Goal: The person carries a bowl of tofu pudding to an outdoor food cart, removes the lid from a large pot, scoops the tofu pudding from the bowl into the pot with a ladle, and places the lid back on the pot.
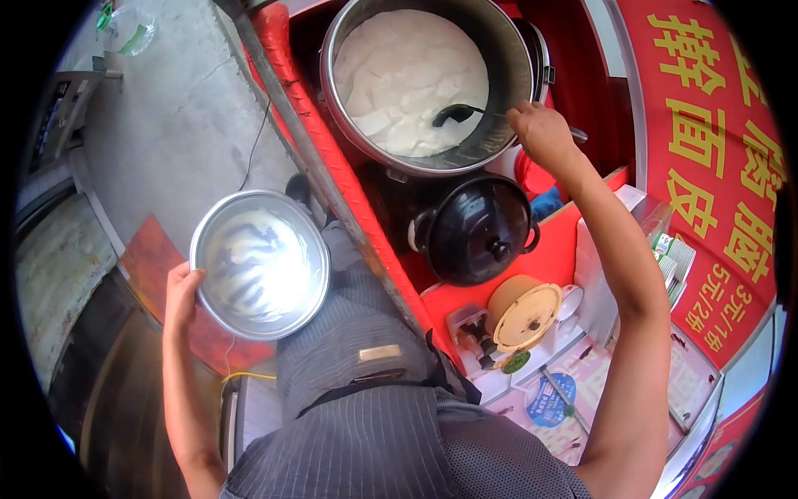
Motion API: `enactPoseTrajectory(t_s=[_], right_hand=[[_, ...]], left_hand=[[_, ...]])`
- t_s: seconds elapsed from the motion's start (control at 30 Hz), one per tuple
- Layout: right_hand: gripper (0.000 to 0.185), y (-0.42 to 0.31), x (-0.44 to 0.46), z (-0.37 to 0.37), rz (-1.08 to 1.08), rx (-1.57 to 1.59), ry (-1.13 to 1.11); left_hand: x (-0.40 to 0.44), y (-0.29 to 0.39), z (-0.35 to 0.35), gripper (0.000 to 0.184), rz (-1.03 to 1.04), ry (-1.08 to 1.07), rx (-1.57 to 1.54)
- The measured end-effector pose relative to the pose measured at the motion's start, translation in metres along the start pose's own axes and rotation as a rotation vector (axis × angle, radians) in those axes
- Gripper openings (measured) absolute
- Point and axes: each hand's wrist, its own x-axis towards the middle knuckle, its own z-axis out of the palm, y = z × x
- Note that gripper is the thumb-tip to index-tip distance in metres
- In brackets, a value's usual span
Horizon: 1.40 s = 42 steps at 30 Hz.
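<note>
Two hands are loaded. Your left hand (181,291) pinches the rim of the bowl (262,266) on one side, thumb over the edge; your right hand (540,133) is closed on the handle of the ladle (453,115). The ladle's head sits in the white curd (407,66) inside the steel pot (515,79), near the wall on your right-hand side.

Note these risks:

1. Bowl tilt. Your left hand holds one edge only, so added weight at the far side could roll the rim downward. Whether your leg supports the bowl cannot be told.

2. Spillage. The bowl is well apart from the steel pot, with the rail (334,201) between them. A full ladle carried across that gap could drip on the rail or the floor (187,108).

3. Broken curd. The surface looks soft; a steep or fast stroke could tear it.

4. Contact. Your right forearm passes near the black pot (465,220); a low elbow could knock its lid.
</note>
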Motion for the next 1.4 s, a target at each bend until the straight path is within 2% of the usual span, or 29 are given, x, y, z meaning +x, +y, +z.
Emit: enactPoseTrajectory(t_s=[0.1,0.2,0.3,0.33,0.4,0.57,0.6,0.7,0.8,0.97,1.13,1.27,1.4], right_hand=[[0.006,-0.002,-0.009,-0.003,0.022,0.001,0.06],[0.012,-0.011,-0.02,-0.016,0.136,0.065,0.109],[0.02,-0.034,-0.033,-0.051,0.287,0.311,0.118],[0.021,-0.051,-0.035,-0.07,0.302,0.532,0.203],[0.021,-0.083,-0.036,-0.101,0.331,0.805,0.185],[0.03,-0.176,-0.024,-0.135,-0.123,0.898,0.064],[0.032,-0.193,-0.02,-0.124,-0.242,0.861,0.093],[0.028,-0.25,-0.011,-0.105,-0.358,0.572,0.113],[0.026,-0.284,0.009,-0.099,-0.429,0.419,0.157],[0.017,-0.303,0.034,-0.097,-0.566,0.302,0.185],[0.009,-0.304,0.035,-0.103,-0.723,0.23,0.048],[0.008,-0.312,0.023,-0.103,-0.727,0.222,-0.044],[0.01,-0.318,0.015,-0.1,-0.744,0.349,-0.141]], left_hand=[[0.0,0.001,0.006,0.019,0.056,0.033,-0.008],[-0.002,0.011,0.007,0.02,0.066,-0.007,0.023],[-0.006,0.029,0.018,0.019,0.055,0.01,0.032],[-0.004,0.029,0.013,0.019,0.047,0.006,0.049],[0.0,0.032,0.004,0.02,0.029,-0.052,0.1],[0.006,0.073,0.0,0.022,-0.049,-0.146,0.198],[0.013,0.073,-0.003,0.022,-0.028,-0.191,0.241],[0.028,0.075,-0.008,0.022,-0.012,-0.267,0.304],[0.024,0.094,-0.007,0.02,-0.007,-0.331,0.356],[0.035,0.094,-0.005,0.015,0.012,-0.45,0.39],[0.041,0.089,-0.001,0.015,-0.025,-0.539,0.381],[0.042,0.081,0.002,0.014,-0.045,-0.564,0.38],[0.045,0.075,0.003,0.016,-0.044,-0.573,0.358]])
